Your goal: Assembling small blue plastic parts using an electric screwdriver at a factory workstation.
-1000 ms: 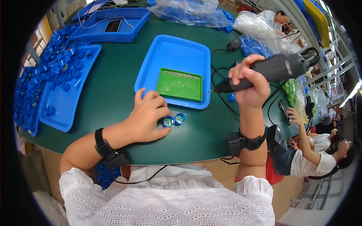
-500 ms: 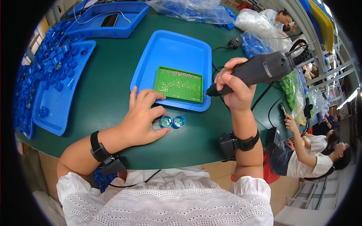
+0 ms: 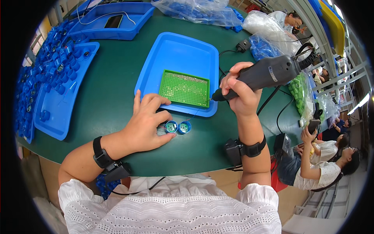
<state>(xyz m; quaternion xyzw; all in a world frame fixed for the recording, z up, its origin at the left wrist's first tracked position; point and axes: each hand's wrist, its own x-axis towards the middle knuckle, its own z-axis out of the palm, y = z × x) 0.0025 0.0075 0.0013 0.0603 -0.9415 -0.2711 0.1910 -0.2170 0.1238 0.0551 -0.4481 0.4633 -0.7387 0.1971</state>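
My right hand (image 3: 243, 91) is wrapped round a dark grey electric screwdriver (image 3: 269, 74). The tool's narrow tip points left, at the right edge of a green perforated screw tray (image 3: 183, 90), where small shiny screws lie. That tray sits inside a large blue tray (image 3: 171, 50). My left hand (image 3: 150, 121) rests on the table, its thumb and forefinger closed about a small blue round housing (image 3: 171, 126) with a green circuit board in it. Touching it on the right stands a second such housing (image 3: 184, 127), with thin wires coming out.
At the left, a blue tray (image 3: 54, 117) is heaped with many blue housings (image 3: 58, 58). Farther back, another blue bin (image 3: 132, 29) holds a phone (image 3: 113, 21). Plastic bags (image 3: 265, 25) lie at the far right. Black cables run over the right side, where co-workers (image 3: 323, 171) sit.
The screwdriver's tip has shifted slightly left, nearer the green tray's edge. My left hand and both housings stay put. A co-worker at the right has moved a raised hand holding a dark object.
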